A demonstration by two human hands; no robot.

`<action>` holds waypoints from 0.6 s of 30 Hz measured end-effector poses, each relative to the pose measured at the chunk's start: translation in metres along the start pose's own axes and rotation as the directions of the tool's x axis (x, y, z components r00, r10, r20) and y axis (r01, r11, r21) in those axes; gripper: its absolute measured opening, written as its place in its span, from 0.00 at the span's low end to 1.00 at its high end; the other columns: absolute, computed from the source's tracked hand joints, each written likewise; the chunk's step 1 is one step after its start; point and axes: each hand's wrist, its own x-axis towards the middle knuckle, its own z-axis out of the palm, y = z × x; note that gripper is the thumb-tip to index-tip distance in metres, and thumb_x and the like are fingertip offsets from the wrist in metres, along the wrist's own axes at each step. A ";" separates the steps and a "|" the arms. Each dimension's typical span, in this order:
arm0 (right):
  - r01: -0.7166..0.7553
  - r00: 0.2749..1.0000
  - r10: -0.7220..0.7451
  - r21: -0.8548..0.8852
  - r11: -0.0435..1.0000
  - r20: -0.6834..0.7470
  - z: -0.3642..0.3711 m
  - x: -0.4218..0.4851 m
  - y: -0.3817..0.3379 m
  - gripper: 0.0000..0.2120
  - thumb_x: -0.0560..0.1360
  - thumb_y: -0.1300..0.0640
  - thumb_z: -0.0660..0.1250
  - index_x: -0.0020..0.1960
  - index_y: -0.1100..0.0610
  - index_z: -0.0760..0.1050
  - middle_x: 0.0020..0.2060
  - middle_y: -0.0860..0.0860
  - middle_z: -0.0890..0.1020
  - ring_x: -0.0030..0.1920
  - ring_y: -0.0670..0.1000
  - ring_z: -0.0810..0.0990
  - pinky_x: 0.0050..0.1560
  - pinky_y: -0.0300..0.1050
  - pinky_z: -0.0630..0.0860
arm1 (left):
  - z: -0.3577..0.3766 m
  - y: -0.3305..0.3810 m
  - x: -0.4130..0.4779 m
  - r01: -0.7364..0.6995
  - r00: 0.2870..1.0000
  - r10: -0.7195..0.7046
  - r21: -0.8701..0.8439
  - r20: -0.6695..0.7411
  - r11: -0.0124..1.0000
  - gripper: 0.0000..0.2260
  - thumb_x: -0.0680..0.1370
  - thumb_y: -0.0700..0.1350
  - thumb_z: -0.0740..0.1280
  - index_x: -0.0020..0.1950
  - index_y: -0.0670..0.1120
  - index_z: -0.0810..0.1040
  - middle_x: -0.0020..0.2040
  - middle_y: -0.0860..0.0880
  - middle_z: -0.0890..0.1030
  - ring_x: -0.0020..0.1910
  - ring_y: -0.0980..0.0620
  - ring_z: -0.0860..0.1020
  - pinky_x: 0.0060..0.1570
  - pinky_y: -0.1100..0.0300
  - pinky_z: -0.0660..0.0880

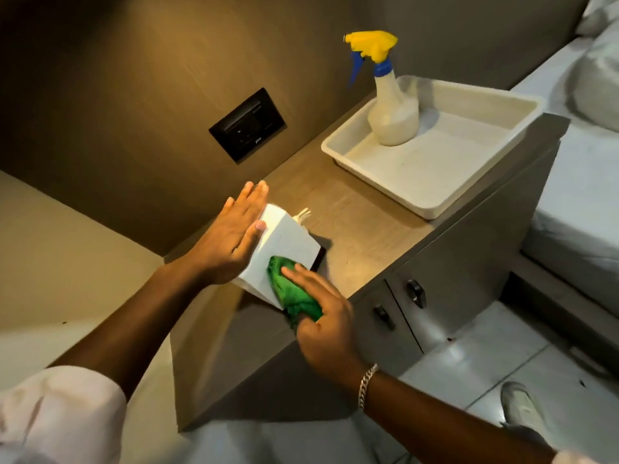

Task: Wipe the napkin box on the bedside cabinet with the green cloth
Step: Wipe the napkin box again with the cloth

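While your left hand [231, 234] lies flat and open-fingered against the napkin box's [284, 242] left face, the box sits tilted between both hands on the bedside cabinet [365, 222]. Your right hand [323, 318] presses the bunched green cloth [293, 293] onto its near face.

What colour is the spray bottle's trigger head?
Yellow head with a blue trigger and collar on the spray bottle; head view.

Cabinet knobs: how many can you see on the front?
2, both dark, on the bedside cabinet front: one knob on the upper right, another lower left, nearer the right hand. Others may be hidden.
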 end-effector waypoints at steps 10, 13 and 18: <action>-0.010 0.978 0.011 0.007 1.000 -0.208 0.007 0.036 -0.025 0.30 0.70 0.72 0.62 0.67 0.49 0.72 0.67 0.49 0.73 0.67 0.50 0.70 0.59 0.51 0.79 | 0.004 -0.001 0.002 -0.002 0.999 0.001 -0.017 -0.040 1.000 0.28 0.80 0.57 0.43 0.78 0.49 0.44 0.80 0.50 0.47 0.78 0.56 0.44 0.76 0.53 0.45; 0.075 0.989 -0.086 -0.098 0.992 -0.124 0.027 -0.005 -0.014 0.33 0.68 0.67 0.62 0.67 0.40 0.70 0.70 0.41 0.68 0.68 0.47 0.67 0.60 0.53 0.77 | 0.004 -0.002 0.003 -0.016 0.999 0.015 -0.032 -0.046 0.999 0.27 0.80 0.55 0.44 0.78 0.47 0.45 0.80 0.49 0.48 0.78 0.55 0.45 0.77 0.50 0.48; 0.131 0.979 -0.149 -0.130 0.983 -0.140 0.013 -0.013 0.001 0.33 0.67 0.69 0.62 0.66 0.43 0.72 0.69 0.41 0.70 0.68 0.47 0.68 0.62 0.52 0.76 | 0.005 -0.003 0.004 -0.008 0.999 0.007 -0.017 -0.045 1.000 0.28 0.80 0.56 0.43 0.78 0.48 0.45 0.80 0.49 0.48 0.78 0.54 0.45 0.77 0.50 0.47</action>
